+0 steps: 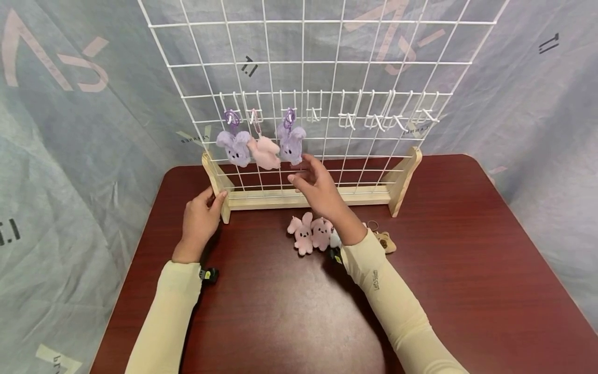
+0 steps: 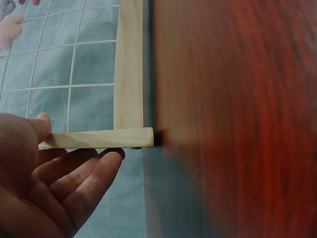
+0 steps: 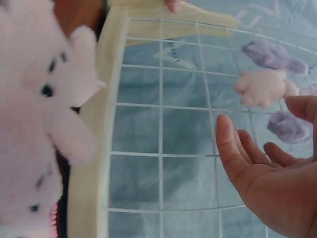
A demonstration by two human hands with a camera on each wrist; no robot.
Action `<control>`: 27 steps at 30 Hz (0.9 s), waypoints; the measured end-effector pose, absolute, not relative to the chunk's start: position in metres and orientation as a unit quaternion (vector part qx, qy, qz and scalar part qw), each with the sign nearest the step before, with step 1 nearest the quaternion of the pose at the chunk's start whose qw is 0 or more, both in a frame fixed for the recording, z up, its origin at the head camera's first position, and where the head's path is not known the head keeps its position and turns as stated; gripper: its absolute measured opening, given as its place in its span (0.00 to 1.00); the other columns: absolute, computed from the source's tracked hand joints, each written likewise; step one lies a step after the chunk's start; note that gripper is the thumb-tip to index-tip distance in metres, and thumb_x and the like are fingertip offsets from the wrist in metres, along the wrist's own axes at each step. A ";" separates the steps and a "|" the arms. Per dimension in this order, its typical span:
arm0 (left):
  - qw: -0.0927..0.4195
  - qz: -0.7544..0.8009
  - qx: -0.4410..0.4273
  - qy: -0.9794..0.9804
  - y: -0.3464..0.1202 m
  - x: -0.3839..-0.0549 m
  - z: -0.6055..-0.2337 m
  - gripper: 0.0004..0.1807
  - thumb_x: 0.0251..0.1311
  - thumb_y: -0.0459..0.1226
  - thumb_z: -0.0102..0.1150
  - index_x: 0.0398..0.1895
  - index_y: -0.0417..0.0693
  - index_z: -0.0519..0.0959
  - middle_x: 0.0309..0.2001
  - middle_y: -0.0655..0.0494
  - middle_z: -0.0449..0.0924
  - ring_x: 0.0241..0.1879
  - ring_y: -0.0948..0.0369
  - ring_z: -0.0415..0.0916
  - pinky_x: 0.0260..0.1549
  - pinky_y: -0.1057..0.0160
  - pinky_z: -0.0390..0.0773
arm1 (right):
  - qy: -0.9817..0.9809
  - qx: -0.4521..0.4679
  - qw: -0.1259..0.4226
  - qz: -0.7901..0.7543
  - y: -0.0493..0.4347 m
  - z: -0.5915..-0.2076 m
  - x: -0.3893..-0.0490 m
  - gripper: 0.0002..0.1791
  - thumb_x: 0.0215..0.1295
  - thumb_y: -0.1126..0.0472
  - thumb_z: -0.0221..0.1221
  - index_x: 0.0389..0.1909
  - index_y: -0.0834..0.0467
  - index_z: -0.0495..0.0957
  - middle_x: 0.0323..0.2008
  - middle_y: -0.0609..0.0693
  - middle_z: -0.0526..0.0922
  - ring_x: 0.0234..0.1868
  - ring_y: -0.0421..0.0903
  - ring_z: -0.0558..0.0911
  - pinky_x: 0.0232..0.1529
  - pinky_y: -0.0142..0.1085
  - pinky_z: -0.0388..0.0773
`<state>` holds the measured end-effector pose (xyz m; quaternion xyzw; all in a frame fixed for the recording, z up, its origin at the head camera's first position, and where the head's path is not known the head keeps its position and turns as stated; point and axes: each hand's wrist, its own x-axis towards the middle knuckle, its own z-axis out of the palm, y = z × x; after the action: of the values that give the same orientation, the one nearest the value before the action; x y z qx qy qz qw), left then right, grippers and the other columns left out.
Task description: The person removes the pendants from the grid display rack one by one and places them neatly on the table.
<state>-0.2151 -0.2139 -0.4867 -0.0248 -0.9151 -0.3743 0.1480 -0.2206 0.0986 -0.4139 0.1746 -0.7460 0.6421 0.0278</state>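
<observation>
My left hand (image 1: 200, 221) holds the left wooden foot (image 2: 99, 138) of a white wire grid rack (image 1: 303, 63), thumb on one side and fingers on the other. Just below a purple bunny plush keychain (image 1: 291, 144) hovers my right hand (image 1: 322, 191). Its fingers are loosely bent and spread; the right wrist view shows nothing between them. That purple plush hangs from a hook. To its left, a pink plush keychain (image 1: 265, 153) hangs turned away, and another purple bunny keychain (image 1: 235, 149) hangs beyond it.
Several white hooks (image 1: 348, 120) without plushes line the grid's right side. On the dark red table (image 1: 275, 311) lie pink bunny plushes (image 1: 303, 236), a white plush partly hidden by my right arm, and a brown plush (image 1: 386, 242). Grey fabric (image 1: 117, 130) surrounds the table.
</observation>
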 end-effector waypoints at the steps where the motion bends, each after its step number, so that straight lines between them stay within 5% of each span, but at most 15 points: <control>1: 0.149 -0.375 -0.025 -0.915 -0.214 -0.215 -0.487 0.24 0.79 0.56 0.53 0.59 0.49 0.83 0.29 0.45 0.87 0.23 0.55 0.76 0.25 0.56 0.71 | -0.738 0.174 0.031 0.652 0.097 -0.411 -0.221 0.32 0.76 0.65 0.61 0.76 0.63 0.64 0.63 0.65 0.79 0.57 0.58 0.84 0.49 0.40 0.85; 9: 0.155 -0.373 -0.023 -0.915 -0.214 -0.217 -0.487 0.22 0.79 0.55 0.54 0.58 0.49 0.83 0.30 0.45 0.88 0.26 0.54 0.79 0.28 0.56 0.72 | -0.681 0.172 0.040 0.711 0.087 -0.390 -0.226 0.32 0.75 0.67 0.61 0.76 0.68 0.63 0.64 0.69 0.78 0.58 0.65 0.83 0.42 0.35 0.87; 15: 0.152 -0.372 -0.019 -0.915 -0.214 -0.218 -0.491 0.22 0.79 0.54 0.55 0.58 0.49 0.83 0.35 0.45 0.90 0.30 0.53 0.82 0.31 0.55 0.74 | -0.669 0.162 0.042 0.725 0.082 -0.385 -0.228 0.24 0.76 0.68 0.60 0.68 0.70 0.70 0.55 0.68 0.82 0.42 0.47 0.88 0.35 0.38 0.88; 19: 0.152 -0.375 -0.020 -0.914 -0.214 -0.218 -0.490 0.22 0.79 0.54 0.54 0.59 0.49 0.83 0.34 0.44 0.90 0.29 0.53 0.81 0.30 0.56 0.74 | -0.656 0.163 0.048 0.736 0.085 -0.385 -0.226 0.20 0.77 0.70 0.53 0.66 0.71 0.72 0.48 0.63 0.84 0.37 0.42 0.89 0.33 0.38 0.87; 27: 0.153 -0.373 -0.020 -0.915 -0.213 -0.217 -0.487 0.23 0.79 0.54 0.54 0.61 0.49 0.83 0.36 0.43 0.91 0.34 0.50 0.86 0.34 0.53 0.77 | -0.604 0.171 0.020 0.778 0.091 -0.380 -0.221 0.23 0.70 0.72 0.42 0.62 0.71 0.72 0.41 0.54 0.84 0.33 0.48 0.89 0.28 0.36 0.82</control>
<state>-0.2172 -0.2125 -0.4873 -0.0199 -0.9148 -0.3732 0.1533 -0.2207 0.0905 -0.3803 0.1711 -0.6045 0.7778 0.0199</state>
